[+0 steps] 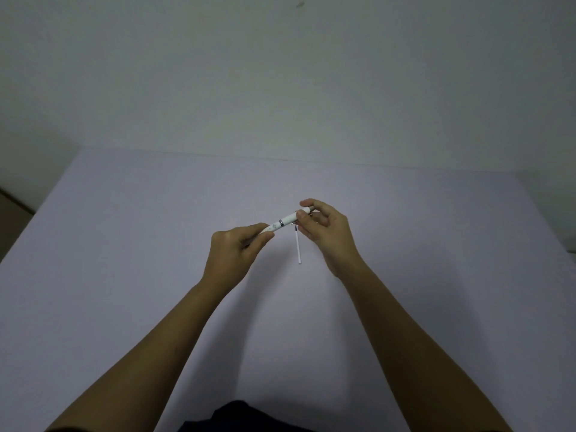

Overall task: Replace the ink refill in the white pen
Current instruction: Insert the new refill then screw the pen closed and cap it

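Observation:
A white pen point(285, 220) with a silver ring at its middle is held in the air above the table, between both hands. My left hand point(232, 252) pinches its lower left end. My right hand point(325, 232) grips its upper right end with thumb and fingers. A thin white ink refill point(298, 248) with a dark tip lies on the table just below the pen, pointing away from me, between the two hands. The pen's ends are hidden by my fingers.
The table point(124, 260) has a pale lilac top that reaches to a plain white wall at the back. Its left edge runs diagonally at the far left. Dark clothing point(243, 416) shows at the bottom edge.

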`<action>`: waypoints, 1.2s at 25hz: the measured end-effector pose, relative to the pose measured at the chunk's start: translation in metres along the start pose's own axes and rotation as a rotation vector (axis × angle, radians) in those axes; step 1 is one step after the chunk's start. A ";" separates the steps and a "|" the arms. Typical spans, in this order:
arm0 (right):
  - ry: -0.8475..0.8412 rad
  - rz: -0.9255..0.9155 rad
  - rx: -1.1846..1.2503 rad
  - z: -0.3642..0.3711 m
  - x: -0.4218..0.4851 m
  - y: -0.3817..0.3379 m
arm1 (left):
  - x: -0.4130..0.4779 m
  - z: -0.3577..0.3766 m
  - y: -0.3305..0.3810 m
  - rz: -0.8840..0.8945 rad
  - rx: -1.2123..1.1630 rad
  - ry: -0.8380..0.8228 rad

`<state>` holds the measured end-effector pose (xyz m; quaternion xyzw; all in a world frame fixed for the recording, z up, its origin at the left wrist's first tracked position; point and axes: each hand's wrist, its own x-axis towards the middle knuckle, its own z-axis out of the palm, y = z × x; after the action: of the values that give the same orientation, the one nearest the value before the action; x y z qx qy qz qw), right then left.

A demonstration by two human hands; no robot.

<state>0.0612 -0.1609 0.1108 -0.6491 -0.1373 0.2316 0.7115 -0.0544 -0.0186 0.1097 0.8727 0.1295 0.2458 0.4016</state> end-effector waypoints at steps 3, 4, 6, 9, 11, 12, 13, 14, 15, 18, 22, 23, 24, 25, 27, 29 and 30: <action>0.002 0.004 -0.028 0.005 0.002 0.004 | 0.000 0.001 -0.002 -0.013 0.009 0.013; 0.004 0.005 -0.047 0.005 0.003 0.005 | 0.000 0.001 -0.004 -0.023 0.014 0.001; -0.008 0.009 -0.130 0.002 0.008 0.007 | 0.004 0.002 -0.009 -0.020 0.103 -0.096; -0.030 0.028 -0.342 -0.002 0.018 0.017 | 0.012 0.014 -0.021 -0.003 0.308 -0.290; -0.026 0.067 -0.562 -0.006 0.028 0.029 | 0.016 0.029 -0.029 -0.045 0.367 -0.343; -0.023 0.091 -0.679 -0.010 0.034 0.038 | 0.017 0.037 -0.035 -0.089 0.384 -0.355; -0.024 0.121 -0.768 -0.015 0.039 0.048 | 0.018 0.046 -0.041 -0.149 0.392 -0.360; -0.033 0.156 -0.825 -0.021 0.042 0.060 | 0.018 0.054 -0.047 -0.219 0.390 -0.364; -0.054 0.190 -0.869 -0.027 0.043 0.072 | 0.019 0.063 -0.053 -0.292 0.374 -0.373; -0.141 0.228 -1.048 -0.047 0.045 0.111 | 0.022 0.086 -0.069 -0.490 0.285 -0.378; -0.124 0.133 -1.299 -0.059 0.045 0.145 | 0.021 0.109 -0.085 -0.571 0.283 -0.306; -0.126 0.121 -1.318 -0.060 0.044 0.150 | 0.021 0.113 -0.088 -0.570 0.281 -0.297; -0.138 0.119 -1.329 -0.061 0.043 0.156 | 0.021 0.117 -0.091 -0.560 0.288 -0.288; -0.146 0.114 -1.336 -0.062 0.042 0.162 | 0.021 0.120 -0.093 -0.548 0.304 -0.279; -0.136 0.092 -1.355 -0.064 0.040 0.171 | 0.019 0.126 -0.095 -0.518 0.333 -0.253; -0.105 0.073 -1.353 -0.065 0.040 0.176 | 0.018 0.130 -0.096 -0.491 0.355 -0.235; -0.087 0.058 -1.352 -0.065 0.040 0.177 | 0.017 0.132 -0.097 -0.481 0.361 -0.229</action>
<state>0.1002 -0.1876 -0.0760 -0.9449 -0.2629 0.1396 0.1364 0.0277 -0.0324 -0.0324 0.8962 0.3275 0.0168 0.2989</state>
